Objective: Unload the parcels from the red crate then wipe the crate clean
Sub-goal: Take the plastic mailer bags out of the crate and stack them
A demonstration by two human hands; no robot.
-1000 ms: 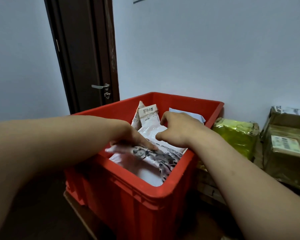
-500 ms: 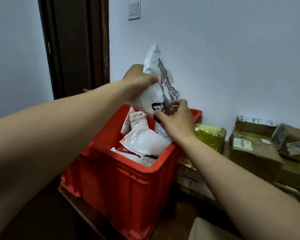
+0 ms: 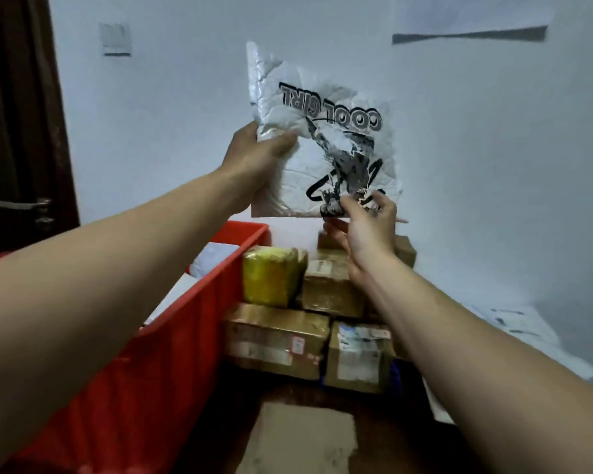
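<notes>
I hold a white plastic parcel bag (image 3: 319, 159) with a black upside-down print high in front of the wall. My left hand (image 3: 254, 155) grips its left edge, thumb across the front. My right hand (image 3: 367, 224) pinches its bottom right corner. The bag hangs above the stacked boxes, to the right of the red crate (image 3: 172, 336). White parcels (image 3: 213, 261) still lie inside the crate, mostly hidden by my left arm.
Brown taped cardboard boxes (image 3: 278, 340) and a yellow wrapped parcel (image 3: 271, 275) are piled against the wall right of the crate. A flat cardboard piece (image 3: 302, 436) lies on the floor in front. White papers (image 3: 514, 323) lie at the right. A dark door (image 3: 18, 131) stands at the left.
Both hands lifted the printed bag out of the crate and carried it up and to the right, over the stacked boxes. The view swung right with it.
</notes>
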